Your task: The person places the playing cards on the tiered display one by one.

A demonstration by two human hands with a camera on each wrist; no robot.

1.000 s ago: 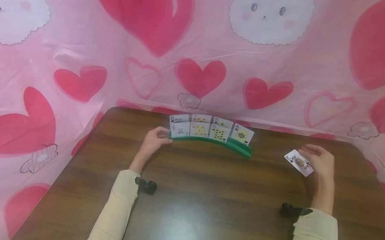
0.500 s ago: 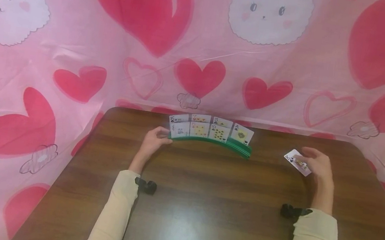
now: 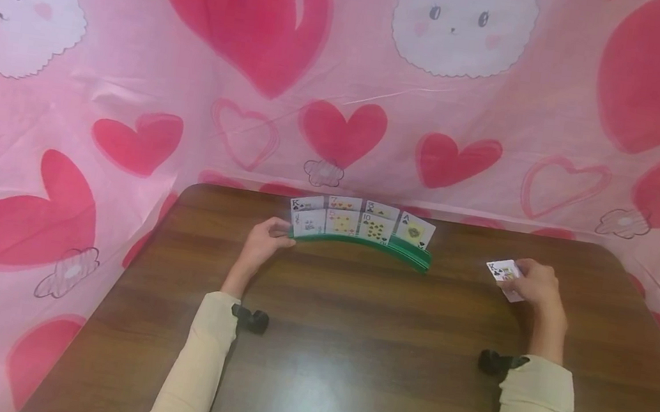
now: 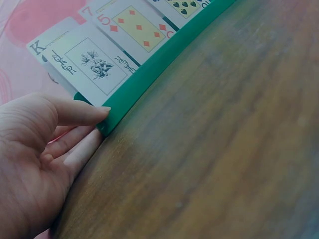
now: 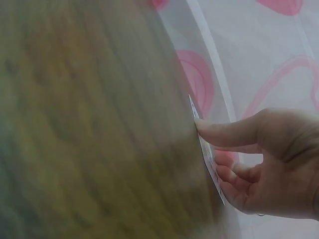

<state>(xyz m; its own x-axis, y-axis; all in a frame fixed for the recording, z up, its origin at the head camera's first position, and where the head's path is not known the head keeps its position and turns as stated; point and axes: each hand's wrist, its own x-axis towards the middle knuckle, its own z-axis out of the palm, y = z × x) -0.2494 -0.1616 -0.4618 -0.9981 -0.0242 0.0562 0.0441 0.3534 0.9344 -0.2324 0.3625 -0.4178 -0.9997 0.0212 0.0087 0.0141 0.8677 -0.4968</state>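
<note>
A curved green card holder (image 3: pixel 408 254) stands near the far side of the table with playing cards upright in two rows. My left hand (image 3: pixel 263 242) grips its left end; in the left wrist view the thumb lies over the front edge, with other fingers behind. Close by that thumb are a joker (image 4: pixel 89 67) and the five of diamonds (image 4: pixel 132 30). To the right, apart from the holder, my right hand (image 3: pixel 536 288) pinches a black-suited king card (image 3: pixel 501 267) between thumb and fingers. In the right wrist view this card shows nearly edge-on.
The brown wooden table (image 3: pixel 373 353) has rounded far corners. Behind it hangs a pink cloth (image 3: pixel 483 108) printed with hearts, close to the table's far edge. An ace of spades (image 3: pixel 415 231) is at the holder's right end.
My right hand has closed its thumb and fingers on the king card, whose tilt has changed, and has shifted slightly left. The left hand and the holder have stayed put.
</note>
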